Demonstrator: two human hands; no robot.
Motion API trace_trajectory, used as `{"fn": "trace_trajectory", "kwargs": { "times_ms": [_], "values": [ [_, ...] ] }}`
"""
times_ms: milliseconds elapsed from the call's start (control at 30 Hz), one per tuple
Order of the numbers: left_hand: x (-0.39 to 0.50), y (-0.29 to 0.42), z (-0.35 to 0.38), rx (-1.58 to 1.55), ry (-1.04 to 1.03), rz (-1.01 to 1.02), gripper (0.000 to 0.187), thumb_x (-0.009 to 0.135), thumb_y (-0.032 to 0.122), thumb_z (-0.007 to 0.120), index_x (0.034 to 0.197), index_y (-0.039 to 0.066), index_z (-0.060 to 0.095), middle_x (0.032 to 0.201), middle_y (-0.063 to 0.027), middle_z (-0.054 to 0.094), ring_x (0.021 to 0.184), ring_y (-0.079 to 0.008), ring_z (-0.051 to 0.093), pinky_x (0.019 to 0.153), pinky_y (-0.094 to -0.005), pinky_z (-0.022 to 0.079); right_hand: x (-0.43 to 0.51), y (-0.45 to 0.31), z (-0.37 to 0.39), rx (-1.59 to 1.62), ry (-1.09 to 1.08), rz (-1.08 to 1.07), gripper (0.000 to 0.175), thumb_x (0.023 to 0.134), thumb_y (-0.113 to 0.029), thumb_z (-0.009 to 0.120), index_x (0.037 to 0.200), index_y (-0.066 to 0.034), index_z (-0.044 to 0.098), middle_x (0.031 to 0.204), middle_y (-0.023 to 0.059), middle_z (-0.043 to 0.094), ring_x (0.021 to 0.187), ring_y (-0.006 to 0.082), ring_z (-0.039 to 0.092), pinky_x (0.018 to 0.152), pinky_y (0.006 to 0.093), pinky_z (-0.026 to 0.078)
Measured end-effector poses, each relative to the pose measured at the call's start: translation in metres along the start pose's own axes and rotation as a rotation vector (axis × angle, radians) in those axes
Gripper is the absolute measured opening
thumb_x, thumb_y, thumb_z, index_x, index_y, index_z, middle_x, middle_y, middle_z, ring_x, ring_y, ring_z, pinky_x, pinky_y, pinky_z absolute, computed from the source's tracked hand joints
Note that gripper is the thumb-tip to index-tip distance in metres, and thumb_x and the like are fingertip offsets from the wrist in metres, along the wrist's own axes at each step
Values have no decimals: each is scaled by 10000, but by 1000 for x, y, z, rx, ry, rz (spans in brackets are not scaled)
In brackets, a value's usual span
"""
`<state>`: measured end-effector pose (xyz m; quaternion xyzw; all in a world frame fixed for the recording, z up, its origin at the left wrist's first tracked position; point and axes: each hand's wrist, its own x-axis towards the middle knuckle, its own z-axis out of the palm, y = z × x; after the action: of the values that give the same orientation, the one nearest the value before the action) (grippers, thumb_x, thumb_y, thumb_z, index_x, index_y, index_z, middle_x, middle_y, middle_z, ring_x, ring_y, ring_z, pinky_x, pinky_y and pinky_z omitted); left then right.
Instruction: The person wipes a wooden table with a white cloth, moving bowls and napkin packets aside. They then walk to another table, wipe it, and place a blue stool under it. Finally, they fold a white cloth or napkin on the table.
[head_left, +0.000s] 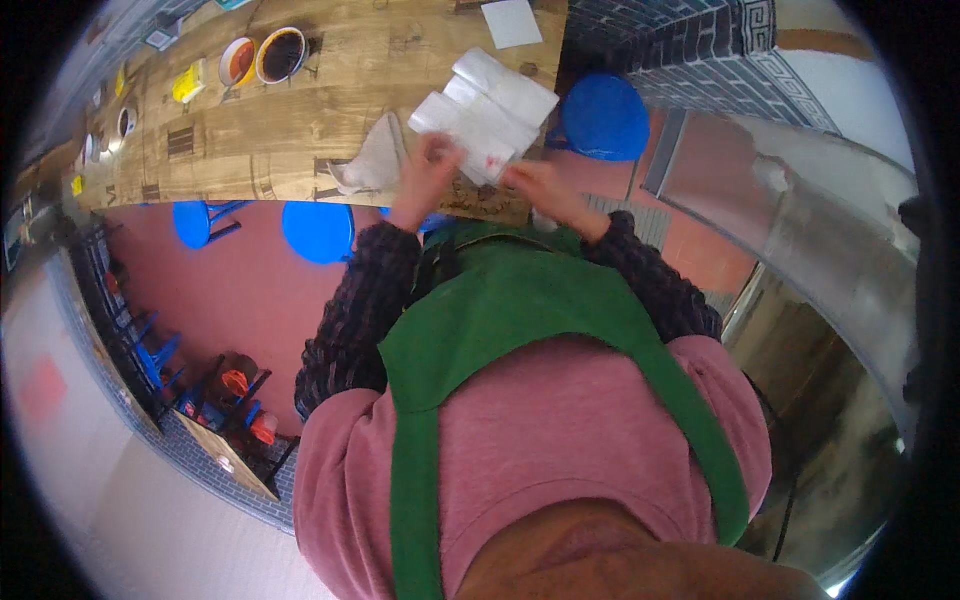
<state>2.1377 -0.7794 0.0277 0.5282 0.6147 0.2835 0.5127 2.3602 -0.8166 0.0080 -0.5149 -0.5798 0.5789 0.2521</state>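
Note:
Several white folded sheets (487, 97), thin paper or plastic, lie overlapping at the right end of the wooden table. A small red mark shows near their lower corner. My left hand (431, 176) is at their left edge, its fingers curled and blurred. At the lower right corner, the fingertips of my right hand (551, 195) come against the sheets. Whether either hand grips them is hard to tell. Just left of my left hand lies a crumpled greyish cloth (371, 159) along the table's near edge.
On the wooden table (330, 120) stand a bowl of red sauce (238, 60), a bowl of dark sauce (282, 56) and a yellow packet (189, 81). A white square sheet (511, 22) lies farther back. Blue stools (604, 118) stand around; a brick-patterned wall (705, 67) rises at right.

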Motion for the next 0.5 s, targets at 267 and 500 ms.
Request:
{"fn": "trace_trajectory", "kwargs": {
  "times_ms": [267, 500],
  "values": [
    [88, -54, -8, 392, 17, -17, 553, 727, 314, 772, 1158, 2, 620, 1085, -206, 657, 998, -298, 634, 836, -355, 485, 57, 43, -9, -188, 129, 90, 348, 953, -299, 477, 942, 20, 617, 779, 230, 613, 744, 353, 623, 680, 439, 470],
    [106, -51, -15, 411, -62, -162, 509, 686, 272, 816, 1065, -25, 652, 947, -146, 703, 807, -229, 680, 742, -330, 515, 54, 62, -3, -142, 118, 214, 369, 951, -311, 452, 984, 25, 600, 884, 258, 622, 868, 414, 611, 748, 463, 459]
  ]
}}
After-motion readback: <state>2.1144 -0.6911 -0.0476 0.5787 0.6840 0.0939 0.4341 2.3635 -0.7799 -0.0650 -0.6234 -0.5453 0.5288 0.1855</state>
